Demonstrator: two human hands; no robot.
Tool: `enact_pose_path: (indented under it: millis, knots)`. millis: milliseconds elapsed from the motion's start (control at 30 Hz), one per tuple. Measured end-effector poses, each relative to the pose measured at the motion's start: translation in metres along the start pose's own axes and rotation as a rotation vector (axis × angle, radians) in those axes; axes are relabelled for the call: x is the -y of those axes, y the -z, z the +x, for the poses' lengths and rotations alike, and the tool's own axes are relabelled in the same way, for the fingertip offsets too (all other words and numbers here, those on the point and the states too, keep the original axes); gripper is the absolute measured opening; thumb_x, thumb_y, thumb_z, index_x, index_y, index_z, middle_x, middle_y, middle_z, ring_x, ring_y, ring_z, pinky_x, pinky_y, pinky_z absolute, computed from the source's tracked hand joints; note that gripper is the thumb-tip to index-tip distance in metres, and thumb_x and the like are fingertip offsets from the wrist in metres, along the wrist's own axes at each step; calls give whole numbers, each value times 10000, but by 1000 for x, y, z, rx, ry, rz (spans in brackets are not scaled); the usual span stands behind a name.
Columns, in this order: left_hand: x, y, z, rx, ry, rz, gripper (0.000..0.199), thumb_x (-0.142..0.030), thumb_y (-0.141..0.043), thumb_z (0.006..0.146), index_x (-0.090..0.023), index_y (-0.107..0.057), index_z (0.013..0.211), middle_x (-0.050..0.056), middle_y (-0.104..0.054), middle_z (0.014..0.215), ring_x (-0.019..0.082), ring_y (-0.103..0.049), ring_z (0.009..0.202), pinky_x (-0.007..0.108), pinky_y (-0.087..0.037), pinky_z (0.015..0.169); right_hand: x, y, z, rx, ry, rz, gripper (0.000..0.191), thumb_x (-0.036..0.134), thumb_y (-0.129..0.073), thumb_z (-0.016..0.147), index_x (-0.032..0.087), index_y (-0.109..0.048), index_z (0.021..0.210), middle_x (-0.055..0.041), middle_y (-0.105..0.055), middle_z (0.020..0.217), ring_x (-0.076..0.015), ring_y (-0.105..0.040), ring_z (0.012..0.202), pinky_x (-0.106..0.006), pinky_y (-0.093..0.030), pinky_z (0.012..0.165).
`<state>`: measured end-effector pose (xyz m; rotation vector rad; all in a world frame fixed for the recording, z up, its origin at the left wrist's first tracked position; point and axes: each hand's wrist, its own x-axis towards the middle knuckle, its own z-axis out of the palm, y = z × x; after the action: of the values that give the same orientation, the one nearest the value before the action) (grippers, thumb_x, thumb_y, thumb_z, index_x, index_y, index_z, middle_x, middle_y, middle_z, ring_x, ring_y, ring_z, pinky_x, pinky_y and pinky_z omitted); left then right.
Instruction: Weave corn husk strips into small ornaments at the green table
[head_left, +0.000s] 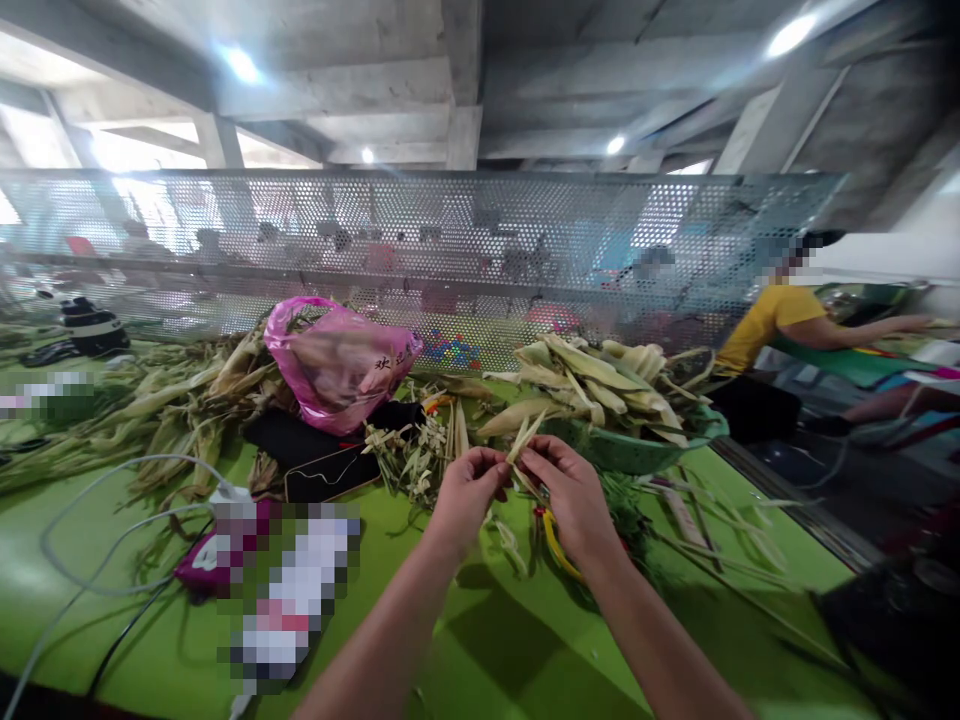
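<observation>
My hands, left [478, 476] and right [556, 482], both pinch the husk strip [525, 440] between their fingertips, above the worktop [491, 640]. Its long axis runs obliquely; the pale split ends point up, slightly rightward, away from me.

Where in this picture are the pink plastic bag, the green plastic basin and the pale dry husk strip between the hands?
Pink plastic bag [326, 368]: head view, middle of its side.
Green plastic basin [637, 456]: head view, front wall.
Pale dry husk strip [523, 436]: head view, upper part.
</observation>
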<state>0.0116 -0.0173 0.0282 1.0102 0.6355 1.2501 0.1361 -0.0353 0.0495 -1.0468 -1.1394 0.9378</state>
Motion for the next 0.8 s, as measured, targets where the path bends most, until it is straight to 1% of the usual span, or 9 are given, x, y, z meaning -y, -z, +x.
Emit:
enact_pose_path:
  millis: [167, 233, 333, 400, 467, 567, 633, 733, 800]
  knots:
    - [-2, -2, -2, 4, 83, -119, 330, -365, -781, 600, -128, -605, 747, -11, -553, 621, 61, -455, 523, 192, -348, 519, -1, -1, 0, 12, -92, 134, 191, 369, -691, 687, 199, -614, 730, 3, -618, 646, -151, -543, 553, -276, -445, 543]
    - [-1, -1, -2, 11, 75, -143, 332, -365, -784, 602, -129, -603, 750, -14, -552, 617, 58, -454, 521, 188, -349, 519, -1, -4, -1, 15, -85, 155, 149, 335, -667, 682, 201, -600, 684, 7, -604, 624, -152, -537, 548, -279, -443, 542]
    - [0, 3, -1, -31, 16, -165, 302, -352, -774, 621, -138, -600, 745, -21, -548, 617, 60, -464, 535, 182, -358, 526, -4, -8, -1, 2, -69, 147, 109, 282, -635, 668, 202, -582, 616, 20, -582, 589, -142, -509, 533, -268, -418, 535]
    - [0, 5, -1, -55, 6, -170, 290, -342, -769, 627, -142, -598, 749, -23, -551, 620, 62, -474, 541, 182, -367, 533, -6, -9, -1, -2, -79, 157, 97, 262, -636, 668, 198, -588, 613, 26, -573, 575, -133, -494, 526, -258, -402, 530]
    - [-2, 6, 0, -50, 34, -166, 295, -339, -771, 623, -142, -599, 759, -20, -560, 633, 65, -485, 544, 187, -382, 544, -8, -7, -1, 5, -80, 156, 93, 270, -655, 688, 196, -607, 658, 23, -588, 606, -132, -502, 548, -252, -401, 540]
    - [-3, 6, 0, -14, 67, -119, 309, -347, -771, 622, -143, -604, 782, -12, -576, 668, 70, -501, 552, 196, -396, 555, -9, -3, 0, 4, -64, 141, 133, 314, -686, 722, 201, -632, 768, 9, -624, 716, -138, -534, 615, -242, -405, 558]
    - [-2, 6, 0, 26, 55, -70, 314, -364, -764, 631, -145, -607, 793, -8, -584, 677, 75, -505, 559, 202, -401, 561, -9, 0, 1, 8, -75, 167, 171, 336, -702, 724, 204, -635, 809, 4, -632, 759, -144, -552, 642, -248, -421, 577]
    - [0, 7, 1, 93, 37, 18, 319, -398, -745, 647, -148, -614, 796, 0, -594, 683, 93, -521, 591, 222, -416, 601, -9, 2, 2, 8, -72, 188, 190, 343, -721, 714, 194, -631, 789, 11, -613, 711, -137, -541, 609, -259, -431, 582]
    - [1, 9, 2, 134, 44, 118, 318, -405, -743, 646, -146, -627, 786, 2, -595, 684, 99, -521, 612, 225, -406, 617, -8, 2, 3, -28, -45, 162, 199, 341, -737, 700, 185, -625, 749, 21, -585, 655, -121, -510, 570, -246, -411, 553]
